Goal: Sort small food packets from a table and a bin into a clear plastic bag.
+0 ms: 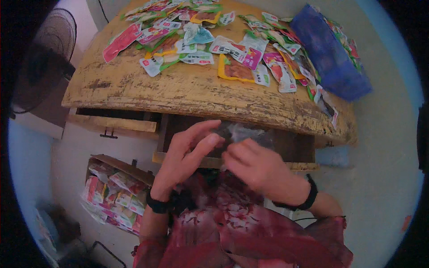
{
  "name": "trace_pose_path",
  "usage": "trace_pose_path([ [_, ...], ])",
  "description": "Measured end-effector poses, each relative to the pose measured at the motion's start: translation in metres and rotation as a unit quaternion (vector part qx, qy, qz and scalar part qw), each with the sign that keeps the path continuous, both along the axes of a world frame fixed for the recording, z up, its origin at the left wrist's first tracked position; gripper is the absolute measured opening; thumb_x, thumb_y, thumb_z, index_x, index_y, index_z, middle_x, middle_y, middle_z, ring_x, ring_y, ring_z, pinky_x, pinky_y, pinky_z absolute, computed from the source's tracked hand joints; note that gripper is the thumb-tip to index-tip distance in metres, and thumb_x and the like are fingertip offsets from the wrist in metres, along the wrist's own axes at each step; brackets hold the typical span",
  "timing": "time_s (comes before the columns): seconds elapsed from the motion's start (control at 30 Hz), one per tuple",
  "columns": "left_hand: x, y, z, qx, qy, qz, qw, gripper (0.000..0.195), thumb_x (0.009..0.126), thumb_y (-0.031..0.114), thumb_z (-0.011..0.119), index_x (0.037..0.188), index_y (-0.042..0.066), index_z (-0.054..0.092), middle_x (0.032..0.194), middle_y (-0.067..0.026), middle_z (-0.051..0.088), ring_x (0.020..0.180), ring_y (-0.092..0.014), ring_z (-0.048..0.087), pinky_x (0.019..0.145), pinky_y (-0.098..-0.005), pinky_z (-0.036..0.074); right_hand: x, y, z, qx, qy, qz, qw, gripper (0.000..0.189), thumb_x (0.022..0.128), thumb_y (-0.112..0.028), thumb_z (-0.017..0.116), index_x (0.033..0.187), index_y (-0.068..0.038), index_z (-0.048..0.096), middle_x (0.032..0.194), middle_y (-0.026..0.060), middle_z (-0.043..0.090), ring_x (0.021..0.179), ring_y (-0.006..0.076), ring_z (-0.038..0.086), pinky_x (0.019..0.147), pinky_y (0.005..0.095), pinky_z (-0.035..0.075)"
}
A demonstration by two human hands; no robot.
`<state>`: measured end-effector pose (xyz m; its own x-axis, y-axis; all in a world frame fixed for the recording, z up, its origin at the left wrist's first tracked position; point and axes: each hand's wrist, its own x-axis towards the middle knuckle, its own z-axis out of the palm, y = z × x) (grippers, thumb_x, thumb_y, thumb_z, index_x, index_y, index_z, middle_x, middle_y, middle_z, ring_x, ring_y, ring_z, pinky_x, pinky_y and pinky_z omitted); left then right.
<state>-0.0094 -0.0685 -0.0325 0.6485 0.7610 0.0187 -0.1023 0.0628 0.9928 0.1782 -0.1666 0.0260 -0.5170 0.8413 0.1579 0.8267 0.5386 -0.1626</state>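
My left hand (187, 152) is raised above the open middle drawer (291, 147), its fingers curved and its thumb a little apart from them. Close beside it, my right hand (259, 165) has its fingers bent inward. Clear crinkled plastic (248, 132) shows just behind the right fingers, over the drawer. Blur at the fingertips hides whether either hand grips this plastic. Beyond the drawer, the worn wooden table (140, 88) carries many sealed food packets, among them a yellow-edged packet (236, 70) and a pink packet (122, 42).
A blue mesh bag or basket (328, 53) lies at the table's right end, with packets beside it. Another drawer (114, 122) stands partly open at left. A cardboard box (117, 171) of packets sits below it. A fan (55, 40) stands at far left.
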Motion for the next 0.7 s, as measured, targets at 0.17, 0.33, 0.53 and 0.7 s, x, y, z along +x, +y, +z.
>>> trace_pose_path([
  [0.17, 0.001, -0.008, 0.009, -0.023, -0.037, -0.066, 0.997, 0.043, 0.099, 0.011, 0.059, 0.14, 0.0, 0.051, 0.118, -0.0086, 0.067, 0.105, -0.015, 0.063, 0.092, -0.0312, 0.05, -0.025, -0.003, -0.029, 0.088, 0.079, 0.043, 0.992, 0.021, 0.071, -0.017, 0.061, 0.089, -0.005, 0.061, 0.096, 0.0076, 0.058, 0.1, 0.0279, 0.058, 0.082, 0.0347, 0.056],
  [0.33, 0.002, -0.015, 0.007, -0.061, -0.048, 0.04, 0.996, 0.044, 0.099, 0.008, 0.056, 0.142, -0.001, 0.049, 0.13, -0.0089, 0.061, 0.115, -0.015, 0.059, 0.094, -0.0301, 0.051, -0.032, -0.002, -0.048, 0.087, 0.18, 0.084, 0.976, 0.024, 0.073, -0.017, 0.061, 0.094, -0.005, 0.064, 0.105, 0.0089, 0.062, 0.107, 0.0298, 0.059, 0.083, 0.0387, 0.057],
  [0.53, -0.001, -0.018, 0.001, -0.082, 0.01, 0.17, 0.982, 0.024, 0.095, 0.008, 0.065, 0.118, 0.001, 0.06, 0.108, -0.0035, 0.068, 0.091, -0.01, 0.063, 0.081, -0.0251, 0.052, -0.019, -0.016, -0.042, 0.089, 0.341, 0.008, 0.936, 0.027, 0.081, -0.008, 0.067, 0.108, -0.003, 0.065, 0.113, 0.0138, 0.067, 0.095, 0.0312, 0.067, 0.077, 0.0398, 0.057],
  [0.7, 0.024, -0.028, 0.011, -0.011, -0.065, 0.15, 0.986, 0.018, 0.088, 0.002, 0.073, 0.1, 0.005, 0.06, 0.092, 0.0018, 0.064, 0.083, -0.007, 0.06, 0.076, -0.0229, 0.049, -0.008, -0.016, -0.035, 0.111, 0.402, -0.126, 0.9, 0.025, 0.082, -0.006, 0.076, 0.104, -0.002, 0.064, 0.099, 0.015, 0.068, 0.087, 0.0341, 0.067, 0.076, 0.0405, 0.056],
])
